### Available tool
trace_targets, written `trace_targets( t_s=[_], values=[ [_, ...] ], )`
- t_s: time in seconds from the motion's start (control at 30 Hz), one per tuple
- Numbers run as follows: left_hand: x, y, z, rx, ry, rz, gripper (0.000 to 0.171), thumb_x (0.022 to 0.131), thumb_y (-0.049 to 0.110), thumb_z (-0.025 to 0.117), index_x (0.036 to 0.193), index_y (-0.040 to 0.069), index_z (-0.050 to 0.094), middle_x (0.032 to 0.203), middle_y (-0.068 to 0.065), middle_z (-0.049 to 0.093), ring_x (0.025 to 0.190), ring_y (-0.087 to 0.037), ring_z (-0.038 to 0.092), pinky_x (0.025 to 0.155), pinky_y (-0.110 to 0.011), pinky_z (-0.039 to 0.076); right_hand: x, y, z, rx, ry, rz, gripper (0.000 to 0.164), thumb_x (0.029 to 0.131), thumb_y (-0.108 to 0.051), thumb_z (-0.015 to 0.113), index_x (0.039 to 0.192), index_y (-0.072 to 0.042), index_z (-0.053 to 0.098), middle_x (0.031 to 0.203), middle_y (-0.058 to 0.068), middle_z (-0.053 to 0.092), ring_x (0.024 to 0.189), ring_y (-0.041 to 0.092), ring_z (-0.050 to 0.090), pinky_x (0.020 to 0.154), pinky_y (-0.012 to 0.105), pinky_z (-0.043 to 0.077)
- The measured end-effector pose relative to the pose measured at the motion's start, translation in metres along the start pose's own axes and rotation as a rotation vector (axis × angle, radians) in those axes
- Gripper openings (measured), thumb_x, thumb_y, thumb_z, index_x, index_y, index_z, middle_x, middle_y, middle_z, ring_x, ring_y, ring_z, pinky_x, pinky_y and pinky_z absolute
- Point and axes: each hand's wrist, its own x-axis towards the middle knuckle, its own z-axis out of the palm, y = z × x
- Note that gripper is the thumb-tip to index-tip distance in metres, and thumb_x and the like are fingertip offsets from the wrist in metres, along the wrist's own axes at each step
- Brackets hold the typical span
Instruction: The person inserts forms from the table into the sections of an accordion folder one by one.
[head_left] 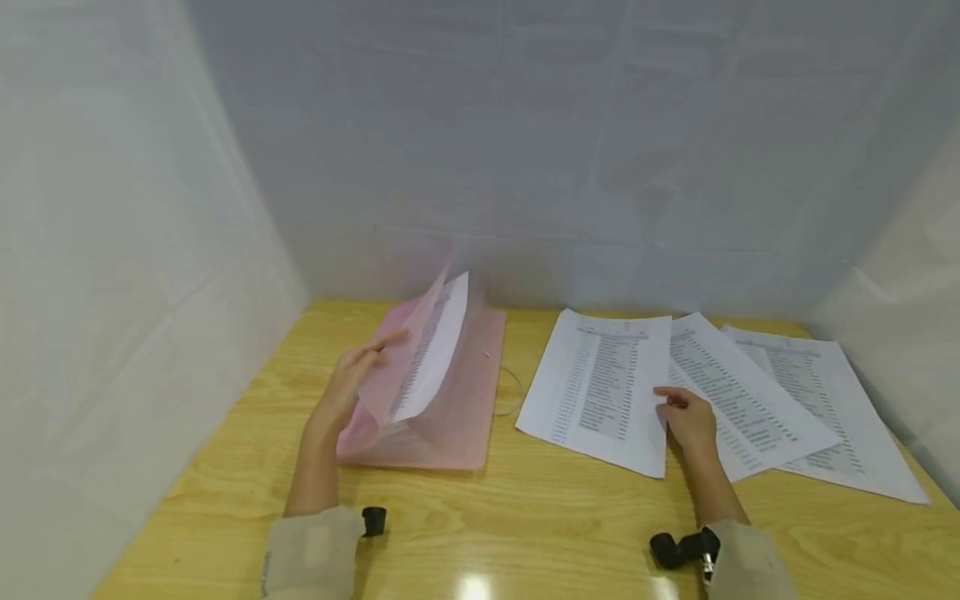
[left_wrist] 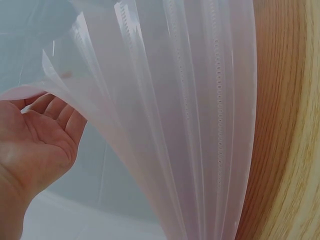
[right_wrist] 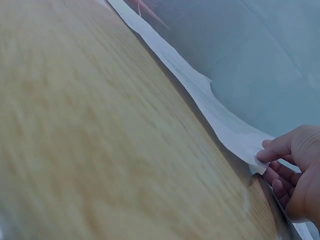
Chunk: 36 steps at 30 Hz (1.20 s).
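My left hand [head_left: 348,379] holds up the raised cover and pockets of a pink translucent display book [head_left: 487,367], which lies on the left of the table. A white printed sheet [head_left: 438,350] shows within its lifted pockets. In the left wrist view, the curled fingers [left_wrist: 47,107] meet the edge of the fanned clear pockets [left_wrist: 165,100]; the thumb is not clear. Between thumb and fingers, my right hand [head_left: 686,421] pinches the right edge of a printed paper sheet [head_left: 607,392]. That edge is lifted off the wood in the right wrist view.
Two more printed sheets, one slanted [head_left: 750,400] and one at the far right [head_left: 855,400], overlap beside the right hand. A thin loop [head_left: 517,383] sticks out by the display book. White sheeting [head_left: 562,150] walls the wooden table [head_left: 450,533] at back and sides.
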Motion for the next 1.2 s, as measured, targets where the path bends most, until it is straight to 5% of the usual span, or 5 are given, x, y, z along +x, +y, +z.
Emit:
trace_targets(
  t_s=[0.3, 0.6, 0.83, 1.0, 1.2],
  values=[
    [0.000, -0.003, -0.002, -0.004, -0.009, 0.043, 0.035, 0.096, 0.003, 0.033, 0.124, -0.013, 0.049, 0.129, -0.019, 0.048, 0.125, -0.019, 0.035, 0.094, -0.025, 0.027, -0.004, -0.003, -0.003, -0.036, -0.020, 0.005, 0.032, 0.083, -0.003, 0.053, 0.114, 0.003, 0.061, 0.111, 0.023, 0.055, 0.096, 0.034, 0.053, 0.077, 0.040, 0.042],
    [-0.003, -0.004, 0.000, -0.010, -0.021, 0.047, 0.036, 0.097, 0.004, 0.032, 0.125, -0.012, 0.049, 0.130, -0.021, 0.047, 0.126, -0.021, 0.034, 0.093, -0.024, 0.028, -0.007, -0.004, -0.007, -0.088, 0.010, -0.032, 0.038, 0.081, -0.004, 0.052, 0.117, 0.002, 0.061, 0.113, 0.025, 0.057, 0.089, 0.032, 0.058, 0.067, 0.033, 0.043],
    [-0.002, -0.001, 0.000, -0.028, -0.020, 0.037, 0.036, 0.097, 0.004, 0.031, 0.125, -0.011, 0.049, 0.130, -0.020, 0.047, 0.128, -0.022, 0.032, 0.095, -0.025, 0.026, -0.007, -0.014, -0.018, -0.029, -0.047, 0.024, 0.045, 0.082, -0.005, 0.047, 0.126, -0.003, 0.055, 0.133, 0.023, 0.044, 0.122, 0.039, 0.036, 0.095, 0.048, 0.031],
    [0.001, 0.001, 0.000, -0.031, -0.019, 0.056, 0.037, 0.097, 0.007, 0.033, 0.125, -0.011, 0.049, 0.129, -0.016, 0.050, 0.128, -0.024, 0.032, 0.097, -0.029, 0.025, -0.005, -0.021, -0.026, 0.063, -0.074, 0.057, 0.045, 0.084, -0.004, 0.048, 0.129, -0.003, 0.052, 0.133, 0.023, 0.043, 0.103, 0.033, 0.050, 0.072, 0.033, 0.046],
    [0.003, -0.003, -0.001, -0.030, -0.020, 0.050, 0.037, 0.095, 0.008, 0.036, 0.126, -0.006, 0.051, 0.129, -0.011, 0.052, 0.129, -0.023, 0.031, 0.099, -0.035, 0.021, 0.004, -0.012, -0.025, 0.231, -0.097, 0.078, 0.045, 0.085, -0.006, 0.051, 0.131, -0.005, 0.051, 0.135, 0.020, 0.041, 0.097, 0.022, 0.053, 0.059, 0.016, 0.044]
  ],
)
